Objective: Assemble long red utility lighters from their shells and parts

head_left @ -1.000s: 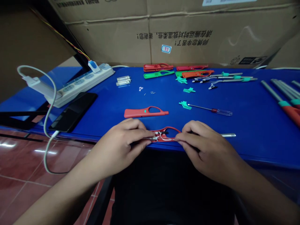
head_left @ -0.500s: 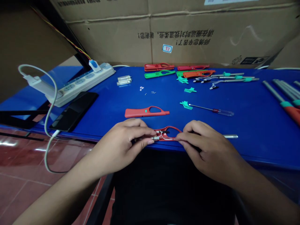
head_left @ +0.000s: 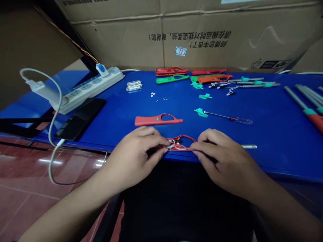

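Note:
An open red lighter shell half (head_left: 186, 137) lies at the table's front edge between my hands, with white wires and a black piece inside. My left hand (head_left: 140, 153) pinches a gas tank over the shell's left part; only its metal valve end (head_left: 168, 147) shows, the rest being hidden by the fingers. At the shell's narrow end, thumb and fingers of my right hand (head_left: 224, 158) are closed on it. A metal tube (head_left: 249, 146) sticks out past that hand. Behind them lies the other red shell half (head_left: 148, 121), outer side up.
Beyond are clear gas tanks (head_left: 134, 85), tiny loose parts (head_left: 165, 98), teal triggers (head_left: 201, 113) and a screwdriver (head_left: 239, 120). Coloured shells (head_left: 172, 79) and wired tubes (head_left: 259, 86) lie at the back. A phone (head_left: 80, 119) and power strip (head_left: 85, 88) are left; lighters (head_left: 314, 117) right.
My left hand has shifted slightly right, carrying the tank's valve end further into the shell. My right hand keeps its grip nearly in place.

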The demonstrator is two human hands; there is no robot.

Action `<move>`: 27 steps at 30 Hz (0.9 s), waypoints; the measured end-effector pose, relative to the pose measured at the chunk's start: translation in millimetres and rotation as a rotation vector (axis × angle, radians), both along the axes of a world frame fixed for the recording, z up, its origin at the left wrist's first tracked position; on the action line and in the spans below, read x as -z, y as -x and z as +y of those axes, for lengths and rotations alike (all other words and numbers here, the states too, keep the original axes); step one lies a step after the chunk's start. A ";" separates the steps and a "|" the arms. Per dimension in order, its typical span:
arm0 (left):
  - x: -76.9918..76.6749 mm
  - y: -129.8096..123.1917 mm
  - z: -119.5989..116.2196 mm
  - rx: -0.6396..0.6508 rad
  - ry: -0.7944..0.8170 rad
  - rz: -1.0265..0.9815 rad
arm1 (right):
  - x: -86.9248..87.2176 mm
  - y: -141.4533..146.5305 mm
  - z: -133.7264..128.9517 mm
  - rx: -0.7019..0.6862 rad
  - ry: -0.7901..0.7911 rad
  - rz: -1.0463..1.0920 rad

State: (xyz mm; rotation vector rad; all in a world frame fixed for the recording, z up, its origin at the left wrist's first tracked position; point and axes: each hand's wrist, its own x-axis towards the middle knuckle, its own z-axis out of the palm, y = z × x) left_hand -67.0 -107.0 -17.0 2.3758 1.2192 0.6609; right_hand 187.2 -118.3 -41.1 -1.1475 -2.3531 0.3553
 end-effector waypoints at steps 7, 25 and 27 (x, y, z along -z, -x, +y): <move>5.0 -1.5 -1.2 -0.007 -0.065 -0.009 | 0.4 -0.1 1.3 0.002 0.015 -0.002; 31.2 -7.8 -14.3 -0.186 -0.164 -0.028 | -1.7 1.4 1.3 -0.027 -0.128 -0.153; 29.4 -8.4 -13.4 -0.179 -0.129 -0.038 | -2.9 0.1 2.8 -0.089 -0.173 -0.236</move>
